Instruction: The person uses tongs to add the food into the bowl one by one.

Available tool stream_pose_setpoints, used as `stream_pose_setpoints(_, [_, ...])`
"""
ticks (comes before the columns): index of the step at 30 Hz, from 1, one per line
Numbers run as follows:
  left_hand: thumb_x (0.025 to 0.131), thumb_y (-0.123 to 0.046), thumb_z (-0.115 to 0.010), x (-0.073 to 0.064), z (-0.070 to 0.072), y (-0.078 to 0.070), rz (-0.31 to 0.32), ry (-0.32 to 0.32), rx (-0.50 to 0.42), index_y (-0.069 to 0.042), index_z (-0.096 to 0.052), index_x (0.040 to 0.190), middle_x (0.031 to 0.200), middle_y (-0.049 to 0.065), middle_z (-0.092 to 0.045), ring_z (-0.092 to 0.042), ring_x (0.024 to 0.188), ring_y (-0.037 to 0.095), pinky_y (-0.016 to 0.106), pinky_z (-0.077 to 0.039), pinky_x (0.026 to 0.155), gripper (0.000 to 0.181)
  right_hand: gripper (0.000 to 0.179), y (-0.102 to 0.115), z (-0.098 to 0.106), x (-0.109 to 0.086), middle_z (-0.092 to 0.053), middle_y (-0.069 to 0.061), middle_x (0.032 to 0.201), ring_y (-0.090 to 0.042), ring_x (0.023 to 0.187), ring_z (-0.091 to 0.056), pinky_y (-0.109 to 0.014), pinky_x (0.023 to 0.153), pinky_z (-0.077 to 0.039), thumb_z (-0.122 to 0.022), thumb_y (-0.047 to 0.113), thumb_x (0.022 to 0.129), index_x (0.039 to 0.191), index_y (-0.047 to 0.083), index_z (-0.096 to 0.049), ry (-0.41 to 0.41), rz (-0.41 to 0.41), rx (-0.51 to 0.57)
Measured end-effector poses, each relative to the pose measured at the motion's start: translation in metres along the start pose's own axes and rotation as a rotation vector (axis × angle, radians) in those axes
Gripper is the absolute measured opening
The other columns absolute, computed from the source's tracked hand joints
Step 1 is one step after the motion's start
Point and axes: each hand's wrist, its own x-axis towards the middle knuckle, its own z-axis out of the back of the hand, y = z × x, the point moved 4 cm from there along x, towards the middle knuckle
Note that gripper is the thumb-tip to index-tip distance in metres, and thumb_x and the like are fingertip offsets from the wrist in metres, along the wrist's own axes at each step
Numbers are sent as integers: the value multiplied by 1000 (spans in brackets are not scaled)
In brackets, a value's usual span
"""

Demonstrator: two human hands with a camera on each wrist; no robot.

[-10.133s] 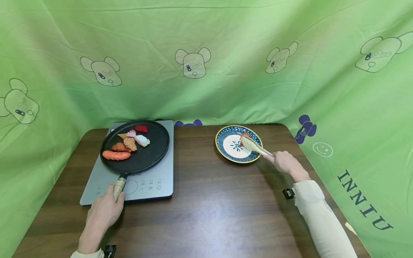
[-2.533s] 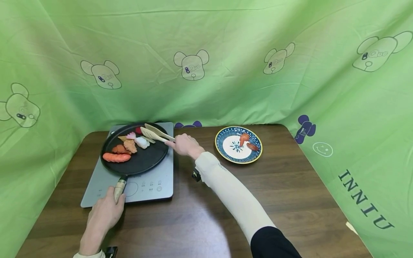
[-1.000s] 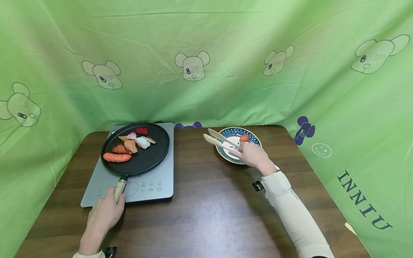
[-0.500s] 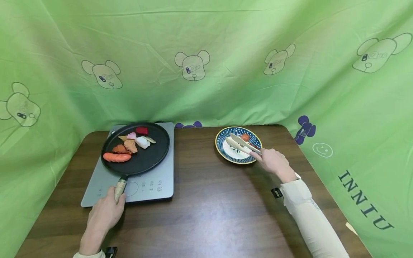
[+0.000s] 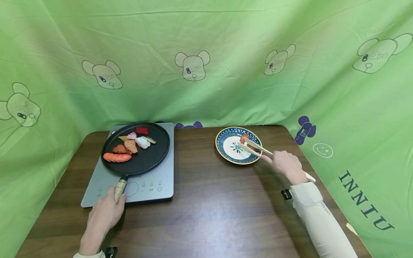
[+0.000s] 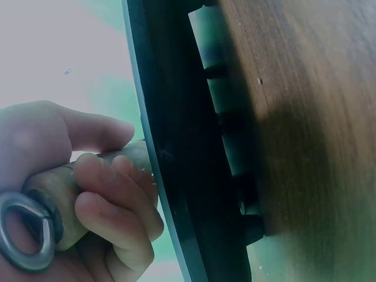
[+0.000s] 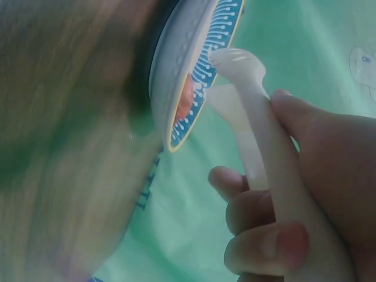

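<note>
My left hand (image 5: 106,211) grips the pan's handle (image 5: 120,187); the left wrist view shows fingers curled round it and a metal ring (image 6: 26,258) at its end. The black pan (image 5: 151,154) bears a red scored sausage (image 5: 117,157), brown fried pieces (image 5: 130,146), a white-and-pink piece (image 5: 143,142), a thin tan strip (image 5: 150,139) and a red block (image 5: 141,130). At the right, my right hand (image 5: 287,165) holds pale tongs (image 7: 267,141), their tips parted over the blue-and-white plate (image 5: 226,154). A reddish-brown piece (image 5: 244,137) lies by the tips; another is partly hidden behind the tongs.
The pan rests on a grey induction cooker (image 5: 151,193) with touch controls along its front. Both stand on a dark wooden table (image 5: 200,208). A green printed cloth (image 5: 226,100) hangs behind and at both sides.
My right hand took the tongs from the pan back to the plate, and the tips now point at the reddish-brown piece. A thin tan strip absent ten seconds ago lies in the pan. Left hand unmoved.
</note>
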Motion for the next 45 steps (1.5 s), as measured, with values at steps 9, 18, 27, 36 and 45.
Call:
stream_pose_setpoints(9, [99, -35, -38, 0, -1, 0, 9, -7, 1, 10, -25, 133, 72, 15, -49, -46, 57, 25, 36, -35, 49, 58, 61, -8, 2, 1, -58, -18, 69, -36, 58, -56, -48, 47, -42, -43, 60, 92, 65, 7, -56, 27, -22, -48])
stream_pose_setpoints(18, [99, -36, -38, 0, 0, 0, 8, -8, 0, 11, -25, 133, 72, 15, -49, -46, 57, 25, 37, -35, 49, 59, 59, -10, 4, 3, -56, -19, 68, -35, 57, -55, -46, 45, -41, -45, 54, 94, 72, 2, -60, 73, -51, -71])
stream_pose_setpoints(27, [99, -36, -38, 1, -2, 1, 16, -8, -9, 10, -25, 133, 73, 14, -48, -46, 57, 25, 36, -35, 49, 59, 58, 0, 6, 5, -58, -24, 78, -43, 70, -59, -50, 55, -44, -47, 51, 94, 96, -5, -56, 87, -40, -113])
stream_pose_setpoints(36, [99, -37, -37, 0, 2, 0, -12, -18, -8, 10, -25, 133, 72, 14, -49, -46, 56, 25, 37, -35, 48, 59, 48, 8, 7, 6, -57, -19, 70, -39, 62, -57, -51, 54, -45, -48, 43, 96, 73, 1, -55, 98, 22, -100])
stream_pose_setpoints(45, [99, -36, -38, 0, 1, 0, -7, -10, -11, 11, -26, 132, 73, 14, -49, -46, 58, 25, 37, -35, 49, 59, 43, 0, 1, 7, -55, -16, 67, -37, 59, -56, -52, 53, -44, -47, 38, 97, 73, 3, -53, 97, 73, -99])
